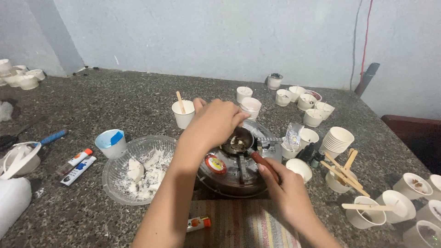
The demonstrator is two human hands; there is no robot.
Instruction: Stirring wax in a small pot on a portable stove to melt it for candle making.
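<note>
A small dark metal pan (239,143) with pale lumps in it sits on a round portable stove (229,177). My right hand (287,195) grips the pan's reddish-brown handle (264,164). My left hand (213,124) hovers over the pan with fingertips pinched together at its rim; what they hold is hidden. A clear glass bowl (120,172) with white chunks stands just left of the stove.
Many small white paper cups (337,138) stand around, some with wooden sticks (347,172). A cup with a stick (183,115) is behind the stove. A blue-and-white cup (111,143), tubes (78,167), a lighter (198,223) and a striped cloth (243,229) lie nearby.
</note>
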